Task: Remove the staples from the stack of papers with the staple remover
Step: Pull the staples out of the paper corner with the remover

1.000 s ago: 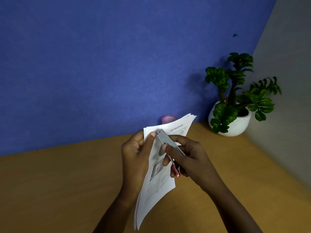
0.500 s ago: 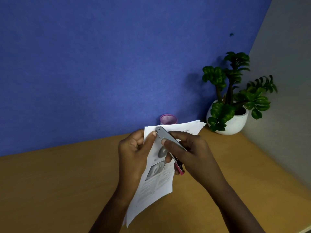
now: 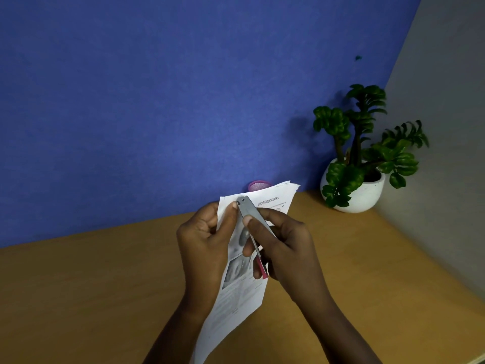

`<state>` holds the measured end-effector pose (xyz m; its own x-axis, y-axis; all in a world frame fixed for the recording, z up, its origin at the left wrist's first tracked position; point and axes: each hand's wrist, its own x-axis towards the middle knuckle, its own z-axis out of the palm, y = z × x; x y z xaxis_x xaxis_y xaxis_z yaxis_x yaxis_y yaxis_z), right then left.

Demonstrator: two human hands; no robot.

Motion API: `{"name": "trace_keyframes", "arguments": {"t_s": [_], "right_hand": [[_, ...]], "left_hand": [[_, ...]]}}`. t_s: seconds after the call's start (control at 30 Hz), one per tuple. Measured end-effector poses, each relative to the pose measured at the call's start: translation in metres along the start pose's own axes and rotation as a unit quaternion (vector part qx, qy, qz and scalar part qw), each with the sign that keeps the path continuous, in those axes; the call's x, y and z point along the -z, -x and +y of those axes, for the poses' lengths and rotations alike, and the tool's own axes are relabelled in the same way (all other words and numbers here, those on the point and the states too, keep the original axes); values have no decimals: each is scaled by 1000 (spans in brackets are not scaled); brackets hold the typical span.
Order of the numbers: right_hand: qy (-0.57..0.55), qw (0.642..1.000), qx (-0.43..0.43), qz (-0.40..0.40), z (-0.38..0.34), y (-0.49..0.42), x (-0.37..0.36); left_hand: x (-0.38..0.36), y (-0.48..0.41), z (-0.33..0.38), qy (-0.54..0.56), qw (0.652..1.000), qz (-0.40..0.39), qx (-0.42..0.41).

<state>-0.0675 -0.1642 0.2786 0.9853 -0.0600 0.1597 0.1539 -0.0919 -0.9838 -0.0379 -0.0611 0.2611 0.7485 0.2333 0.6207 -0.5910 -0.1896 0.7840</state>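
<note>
- Left hand [image 3: 204, 245]: fingers curled round the left edge of the stack of papers [image 3: 238, 298], thumb pressed on the front sheet near its upper left corner.
- Right hand [image 3: 288, 248]: thumb and fingers pinch the staple remover [image 3: 248, 208], a flat grey metal tool with a pink end [image 3: 262, 270] showing below the fingers.
- Staple remover tip: lies on the stack's upper left corner, just beside the left thumb. No staple can be made out.
- Stack of papers: held up off the desk [image 3: 78, 298], over its middle, with the sheets fanned slightly at the top and the bottom curling towards the near edge.
- Printing: the front sheet is upside down, with grey pictures and small unreadable text. One line [image 3: 269, 201] near the top partly reads "…booksfree.com".
- Pink mesh cup [image 3: 258, 185]: at the desk's far edge, mostly hidden behind the stack.
- Potted plant [image 3: 359, 143]: green leaves in a white pot [image 3: 367, 198], at the far right corner.
- Surroundings: blue wall [image 3: 157, 101] behind, grey wall [image 3: 446, 153] on the right.
</note>
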Motion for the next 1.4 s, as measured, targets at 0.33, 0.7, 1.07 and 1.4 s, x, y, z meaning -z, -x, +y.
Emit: {"name": "trace_keyframes", "arguments": {"t_s": [0.33,0.7,1.07,1.4], "right_hand": [[-3,1000,15,-6,0,1,-1],[257,959,122,14,-7,-1,22],[-28,999,-38,6,-7,1,7],[-143,986,-82,-15,-21,-5,17]], "left_hand": [[-2,-2,-1,-4,1000,4,10],[0,-8,1,-74,994,-77,23],[1,-5,6,-85,996,-37,15],[-1,3,13,-21,998,-38,45]]}}
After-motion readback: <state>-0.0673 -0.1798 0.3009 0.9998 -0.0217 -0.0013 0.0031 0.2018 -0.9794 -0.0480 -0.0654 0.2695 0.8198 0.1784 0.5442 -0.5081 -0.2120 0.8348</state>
